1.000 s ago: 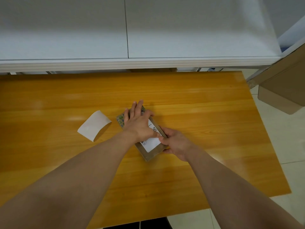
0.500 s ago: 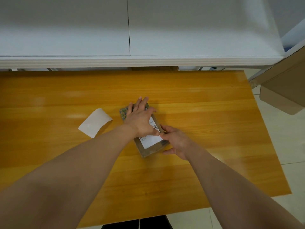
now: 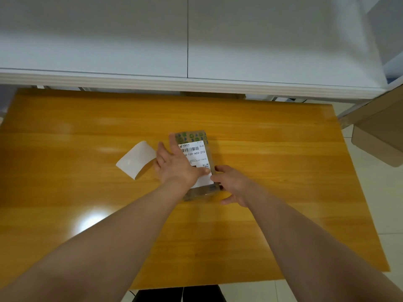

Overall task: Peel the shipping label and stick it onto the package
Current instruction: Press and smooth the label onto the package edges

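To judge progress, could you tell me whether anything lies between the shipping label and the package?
Nothing visible does: the shipping label lies flat on the package under the left hand; the backing lies apart.

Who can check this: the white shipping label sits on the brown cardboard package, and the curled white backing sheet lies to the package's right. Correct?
One error: in the head view, the curled white backing sheet lies to the left of the brown cardboard package, not its right. The white shipping label does sit on it.
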Demonstrator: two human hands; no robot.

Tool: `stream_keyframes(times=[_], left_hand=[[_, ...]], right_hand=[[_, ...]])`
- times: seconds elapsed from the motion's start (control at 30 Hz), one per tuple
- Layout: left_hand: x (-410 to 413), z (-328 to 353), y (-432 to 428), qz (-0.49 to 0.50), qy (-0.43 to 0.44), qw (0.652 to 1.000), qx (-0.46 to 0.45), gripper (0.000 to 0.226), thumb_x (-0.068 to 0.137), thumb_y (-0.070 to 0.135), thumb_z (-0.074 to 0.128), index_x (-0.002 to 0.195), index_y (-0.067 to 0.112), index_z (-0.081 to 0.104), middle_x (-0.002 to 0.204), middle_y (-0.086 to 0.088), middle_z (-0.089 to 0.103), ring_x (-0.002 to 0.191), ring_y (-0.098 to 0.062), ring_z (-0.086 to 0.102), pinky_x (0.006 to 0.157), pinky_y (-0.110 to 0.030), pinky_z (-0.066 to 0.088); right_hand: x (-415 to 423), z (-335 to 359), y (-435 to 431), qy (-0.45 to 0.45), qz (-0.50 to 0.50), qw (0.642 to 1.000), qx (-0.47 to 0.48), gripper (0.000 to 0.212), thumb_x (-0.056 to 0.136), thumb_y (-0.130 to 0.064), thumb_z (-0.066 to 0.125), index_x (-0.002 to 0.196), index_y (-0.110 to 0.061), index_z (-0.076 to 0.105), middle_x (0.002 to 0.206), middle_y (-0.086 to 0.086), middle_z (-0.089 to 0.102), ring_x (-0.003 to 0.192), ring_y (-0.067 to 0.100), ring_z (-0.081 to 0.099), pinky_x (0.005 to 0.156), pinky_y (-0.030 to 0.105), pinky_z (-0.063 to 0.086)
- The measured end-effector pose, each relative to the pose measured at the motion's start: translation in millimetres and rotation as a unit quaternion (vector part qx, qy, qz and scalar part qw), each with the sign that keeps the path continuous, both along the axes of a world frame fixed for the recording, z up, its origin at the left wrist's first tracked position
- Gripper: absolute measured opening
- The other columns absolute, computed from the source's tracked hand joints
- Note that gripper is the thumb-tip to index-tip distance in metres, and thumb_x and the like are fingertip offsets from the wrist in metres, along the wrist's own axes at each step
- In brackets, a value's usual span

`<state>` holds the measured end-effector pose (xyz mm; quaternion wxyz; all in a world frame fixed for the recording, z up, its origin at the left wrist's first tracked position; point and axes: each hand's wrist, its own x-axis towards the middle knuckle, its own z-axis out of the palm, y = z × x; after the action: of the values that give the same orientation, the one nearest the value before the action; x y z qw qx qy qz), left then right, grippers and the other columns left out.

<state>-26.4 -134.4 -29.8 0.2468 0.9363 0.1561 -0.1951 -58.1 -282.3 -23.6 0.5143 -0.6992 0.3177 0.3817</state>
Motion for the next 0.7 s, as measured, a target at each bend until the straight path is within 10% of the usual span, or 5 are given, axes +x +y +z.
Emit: stream_keyframes(times=[0.23,0.7], left_hand=[[-6,-4,11,0.336,0.155,0.886,-0.279,0.102,0.054,0.062,0.083,0.134,0.013,0.043,0.123,-0.008,0.062,0.106,-0.033,0.062,0.084,-0.044,0.055],[-13,-7,9,0.320,0.178,0.874,-0.320,0.075,0.071,0.030,0.086,0.129,0.016,0.041,0.115,-0.001,0.061,0.103,-0.030,0.058,0.089,-0.047,0.051]], right_hand=[[10,8,24,-0.005,-0.024,1.000,0.010,0.047,0.093,-0.056,0.054,0.129,-0.027,0.051,0.124,0.000,0.059,0.109,0.025,0.059,0.081,0.049,0.060],[7,-1,31,-0.047,-0.032,0.998,0.007,0.038,0.095,-0.034,0.062,0.130,-0.024,0.051,0.129,0.007,0.060,0.109,0.033,0.063,0.071,0.047,0.063]])
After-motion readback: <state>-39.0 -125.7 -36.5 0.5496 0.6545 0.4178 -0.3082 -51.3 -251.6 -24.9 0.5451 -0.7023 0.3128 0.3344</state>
